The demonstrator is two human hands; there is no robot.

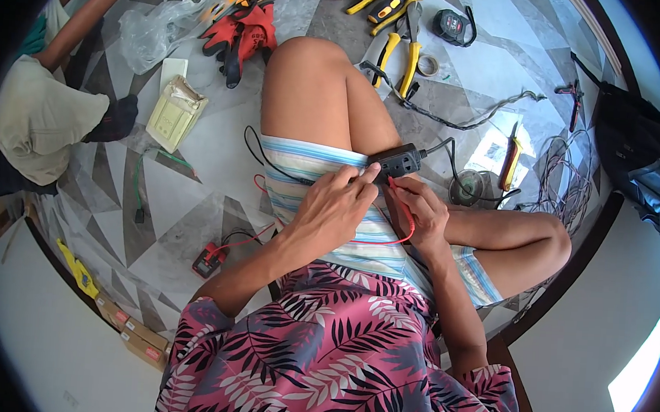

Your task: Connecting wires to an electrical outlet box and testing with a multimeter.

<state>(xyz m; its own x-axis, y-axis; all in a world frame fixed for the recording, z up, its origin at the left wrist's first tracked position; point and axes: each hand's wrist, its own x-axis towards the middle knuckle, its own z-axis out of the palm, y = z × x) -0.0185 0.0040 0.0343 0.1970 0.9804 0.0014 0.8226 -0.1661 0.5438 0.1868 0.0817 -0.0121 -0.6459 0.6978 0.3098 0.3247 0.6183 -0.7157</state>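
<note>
A black extension socket (402,162) rests on my lap by the right thigh, its cord running off to the right. My right hand (424,212) pinches a red test probe (392,183) against the socket's near side; its red lead loops below the hand. With its fingers bent, my left hand (334,206) reaches the socket's left end, fingertips touching it. A black test probe (299,179) runs under that hand, which seems closed on it; the tip is hidden. On the floor to the left lies a red and black multimeter (209,260), with red and black leads.
Pliers (409,52), a tape measure (452,26) and a tape roll (427,65) lie ahead. Red gloves (242,38) and a switch plate box (177,112) are left, near another person's leg (49,106). Tangled wires (562,179) and a yellow-handled tool (511,163) lie right.
</note>
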